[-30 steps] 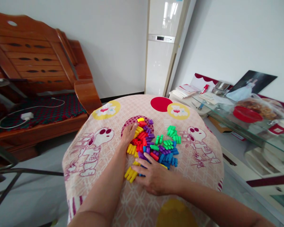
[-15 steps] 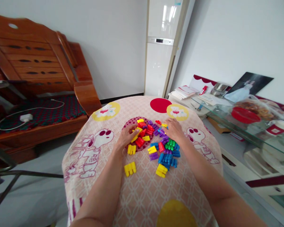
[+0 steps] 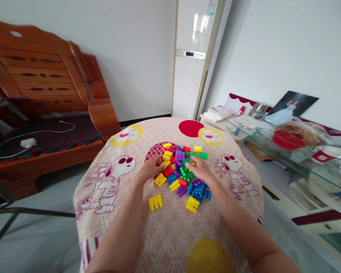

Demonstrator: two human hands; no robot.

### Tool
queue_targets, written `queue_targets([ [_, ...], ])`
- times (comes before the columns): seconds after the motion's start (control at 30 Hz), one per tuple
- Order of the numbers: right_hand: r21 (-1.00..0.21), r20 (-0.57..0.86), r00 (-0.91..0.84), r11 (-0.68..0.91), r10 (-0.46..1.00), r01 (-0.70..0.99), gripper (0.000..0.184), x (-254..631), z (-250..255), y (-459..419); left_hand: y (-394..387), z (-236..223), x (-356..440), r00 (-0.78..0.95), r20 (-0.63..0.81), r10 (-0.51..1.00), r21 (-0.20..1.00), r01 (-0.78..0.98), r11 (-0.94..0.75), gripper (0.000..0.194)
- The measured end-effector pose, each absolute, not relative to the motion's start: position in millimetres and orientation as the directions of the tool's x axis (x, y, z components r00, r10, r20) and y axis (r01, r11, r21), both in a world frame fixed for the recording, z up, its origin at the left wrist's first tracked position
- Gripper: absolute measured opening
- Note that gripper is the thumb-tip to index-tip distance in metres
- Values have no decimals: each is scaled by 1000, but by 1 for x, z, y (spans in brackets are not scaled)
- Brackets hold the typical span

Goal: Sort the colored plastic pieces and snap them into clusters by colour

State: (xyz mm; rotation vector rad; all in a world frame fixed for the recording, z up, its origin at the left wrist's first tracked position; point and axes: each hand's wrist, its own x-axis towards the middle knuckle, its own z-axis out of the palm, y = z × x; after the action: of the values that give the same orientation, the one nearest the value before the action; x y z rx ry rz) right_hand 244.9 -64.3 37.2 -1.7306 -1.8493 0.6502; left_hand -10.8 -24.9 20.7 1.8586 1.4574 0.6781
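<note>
Colourful plastic building blocks lie heaped in the middle of the round table (image 3: 165, 235). My left hand (image 3: 151, 168) rests at the heap's left side, fingers apart, touching yellow blocks (image 3: 167, 156); some fingertips are hidden. On the other side my right hand (image 3: 201, 170) has its fingers spread against green blocks (image 3: 187, 175). Between the hands lie purple blocks (image 3: 179, 156) and red blocks (image 3: 168, 170). Blue blocks (image 3: 199, 192) sit at the near right of the heap. One yellow block (image 3: 155, 203) lies apart, closer to me.
A patterned cloth covers the table. To the left stands a wooden bench (image 3: 45, 83) with a white charger (image 3: 28, 143) on its seat. A tall white air conditioner (image 3: 189, 83) is behind. On the right, a glass shelf (image 3: 261, 140) carries a red bowl (image 3: 289, 140) and papers.
My right hand went from the near side of the heap to its far right, then drew back inward. Blocks between the hands are pushed closer together. My left hand stays at the left side.
</note>
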Motion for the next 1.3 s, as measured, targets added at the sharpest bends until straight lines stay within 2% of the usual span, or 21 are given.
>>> queue_targets([
  [0.13,-803,121,-248,242,961,545,53,206,41,-65,-18,11,9,177,53,983,955,278,-101,53],
  [0.2,-851,182,-359,330,915,410,55,199,44,-68,-18,12,14,180,56,982,988,128,-80,53],
  [0.27,-884,229,-402,362,887,295,54,203,49,-74,-20,18,18,205,65,977,992,89,-85,56],
  [0.37,-902,242,-300,327,923,280,49,225,55,-85,-25,30,32,266,134,955,964,186,-187,57],
  [0.47,-858,251,-99,269,963,438,42,260,58,-98,-30,42,57,413,216,884,904,258,-342,56],
  [0.57,-756,243,81,136,967,641,38,295,56,-112,-42,53,83,528,316,788,817,272,-509,53],
  [0.7,-652,159,178,-32,971,758,35,321,45,-129,-78,60,102,636,403,658,679,274,-681,45],
  [0.77,-694,68,175,-80,982,716,36,322,38,-136,-104,56,104,645,383,661,608,362,-707,53],
  [0.87,-805,-99,147,-166,984,570,38,309,30,-141,-140,41,98,604,333,724,430,586,-687,84],
  [0.93,-859,-150,105,-183,983,478,37,294,27,-141,-153,31,89,574,298,763,330,688,-646,88],
  [1.07,-917,-62,-53,-36,997,398,33,258,25,-130,-140,22,61,433,267,861,255,829,-497,72],
  [1.23,-969,73,-208,119,975,217,53,222,29,-110,-89,29,24,302,299,905,292,874,-388,62],
  [1.3,-963,141,-188,179,972,202,54,223,34,-102,-79,31,9,243,357,902,325,873,-363,57],
])
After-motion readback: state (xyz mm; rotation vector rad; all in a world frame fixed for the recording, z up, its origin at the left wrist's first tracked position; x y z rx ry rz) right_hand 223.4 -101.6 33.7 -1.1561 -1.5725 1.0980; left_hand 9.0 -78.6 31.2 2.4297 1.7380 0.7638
